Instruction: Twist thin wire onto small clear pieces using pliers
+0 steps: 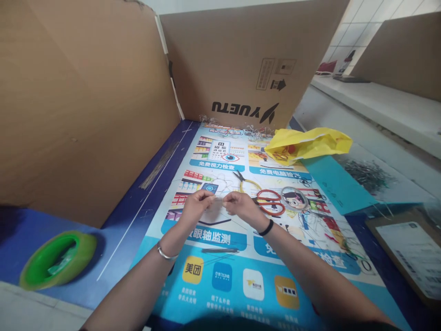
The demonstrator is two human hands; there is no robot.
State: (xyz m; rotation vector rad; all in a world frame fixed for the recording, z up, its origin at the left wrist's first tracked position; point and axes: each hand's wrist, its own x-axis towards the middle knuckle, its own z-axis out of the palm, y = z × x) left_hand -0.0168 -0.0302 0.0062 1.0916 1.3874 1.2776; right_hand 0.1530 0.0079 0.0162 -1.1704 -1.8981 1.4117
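Observation:
My left hand, with a silver bangle on its wrist, pinches one end of a thin, pale wire. Facing it, my right hand, with a black band on its wrist, pinches the other end, and both sets of fingertips are closed a short way apart. The wire's exact shape is too fine to make out. Just beyond my right hand lie yellow-handled scissors with dark pointed blades and red-handled scissors. A round clear dish sits to their right. A dark, slim tool lies nearer me on the printed poster.
Cardboard walls stand at the back and left. A green-cored tape roll lies front left; a bundle of thin rods lies beyond it. To the right are a yellow bag, a teal sheet and a wire pile.

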